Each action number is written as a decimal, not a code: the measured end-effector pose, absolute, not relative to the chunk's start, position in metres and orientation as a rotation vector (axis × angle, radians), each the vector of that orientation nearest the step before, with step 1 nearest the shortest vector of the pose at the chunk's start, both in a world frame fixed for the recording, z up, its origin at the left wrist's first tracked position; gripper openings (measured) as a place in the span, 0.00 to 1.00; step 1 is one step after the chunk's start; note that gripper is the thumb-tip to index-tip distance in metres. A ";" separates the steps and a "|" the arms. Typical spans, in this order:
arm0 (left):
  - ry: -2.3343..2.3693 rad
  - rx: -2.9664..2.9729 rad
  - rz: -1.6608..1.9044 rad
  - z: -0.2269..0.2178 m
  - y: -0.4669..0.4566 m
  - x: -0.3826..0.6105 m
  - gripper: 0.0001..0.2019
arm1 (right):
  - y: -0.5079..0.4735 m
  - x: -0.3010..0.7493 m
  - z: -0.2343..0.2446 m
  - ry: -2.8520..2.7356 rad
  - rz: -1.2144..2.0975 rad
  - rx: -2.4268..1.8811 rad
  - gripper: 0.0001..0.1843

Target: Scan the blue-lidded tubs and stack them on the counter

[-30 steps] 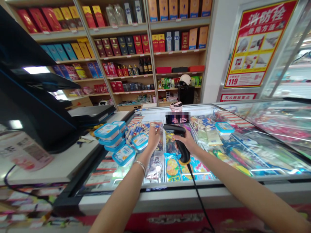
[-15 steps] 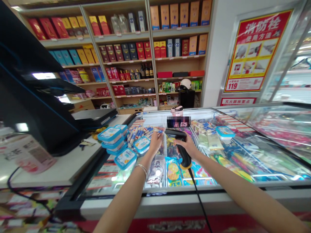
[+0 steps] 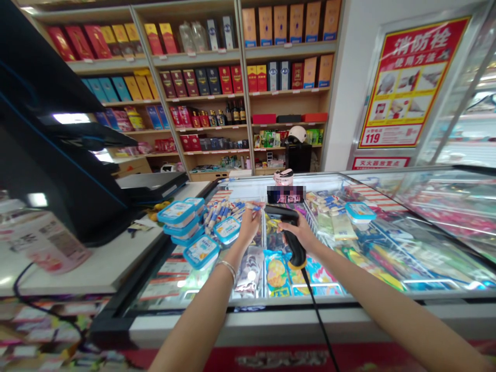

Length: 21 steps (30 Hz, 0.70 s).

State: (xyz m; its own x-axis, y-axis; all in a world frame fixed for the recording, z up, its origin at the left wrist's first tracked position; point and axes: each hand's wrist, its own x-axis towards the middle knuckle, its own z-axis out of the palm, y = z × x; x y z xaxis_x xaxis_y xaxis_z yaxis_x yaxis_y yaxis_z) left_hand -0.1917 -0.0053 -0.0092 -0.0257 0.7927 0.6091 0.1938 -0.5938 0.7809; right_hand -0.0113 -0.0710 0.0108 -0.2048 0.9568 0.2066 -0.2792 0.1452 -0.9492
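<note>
Left hand (image 3: pixel 250 226) pinching slim wrapped stick (image 3: pixel 254 207) above the freezer (image 3: pixel 271 316), long axis roughly left to right; right hand (image 3: pixel 303 233) curled round black scanner (image 3: pixel 293 244), its nose just beside the stick's right end

two hands (image 3: pixel 250 227), one black scanner (image 3: pixel 295 248), one bracelet (image 3: pixel 228 267), one white helmet (image 3: pixel 297 134) and perhaps seven blue-lidded tubs (image 3: pixel 201 252), some partly hidden.

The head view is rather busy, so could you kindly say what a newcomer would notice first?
Probably the black scanner gripped in the right hand, near the centre. Next might come the stack of blue-rimmed tubs, left of centre, and the large red poster at upper right.
</note>
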 end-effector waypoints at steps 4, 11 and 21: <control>0.971 1.769 1.683 -0.012 -0.004 -0.191 0.06 | -0.067 -0.010 0.010 -1.244 1.334 -0.781 0.28; 0.970 1.843 1.679 -0.016 0.000 -0.193 0.07 | -0.066 -0.008 0.010 -1.244 1.335 -0.788 0.25; 1.032 1.859 1.669 -0.015 -0.001 -0.193 0.08 | -0.066 -0.006 0.007 -1.250 1.341 -0.789 0.26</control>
